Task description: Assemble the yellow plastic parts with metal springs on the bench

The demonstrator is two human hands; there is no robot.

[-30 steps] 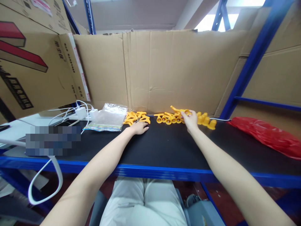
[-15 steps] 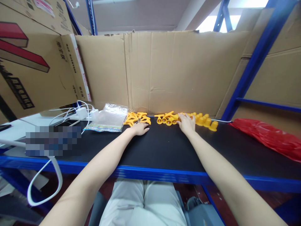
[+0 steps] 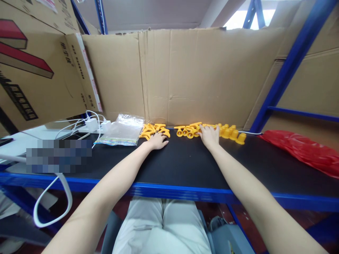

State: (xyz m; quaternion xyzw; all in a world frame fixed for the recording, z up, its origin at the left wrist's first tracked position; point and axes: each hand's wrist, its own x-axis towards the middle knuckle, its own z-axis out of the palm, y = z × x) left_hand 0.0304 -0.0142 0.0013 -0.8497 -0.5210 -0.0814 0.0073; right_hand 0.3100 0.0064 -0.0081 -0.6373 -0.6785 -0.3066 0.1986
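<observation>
My left hand (image 3: 158, 141) rests at the near edge of a heap of small yellow branched plastic pieces (image 3: 148, 130), some with dark bits among them. Its fingers are stretched out over the heap, and nothing shows held in them. My right hand (image 3: 210, 137) lies with fingers apart over a row of yellow pieces, covering part of it. Left of that hand, several yellow cup-ended pieces with bar-like tops (image 3: 190, 134) lie with their round openings facing me. To its right stand several yellow flanged caps (image 3: 240, 138) in a cluster.
A clear plastic bag (image 3: 123, 130) lies left of the heap. White chargers and cables (image 3: 91, 125) sit farther left, near a blurred-out patch. A red plastic bag (image 3: 304, 150) is at the right. Cardboard (image 3: 196, 70) walls the back of the black tabletop (image 3: 180, 169); a blue post (image 3: 288, 63) slants at the right.
The view has tilted slightly, so the table sits a little higher. Both hands stay by the same yellow pieces, with the left fingers shifted slightly.
</observation>
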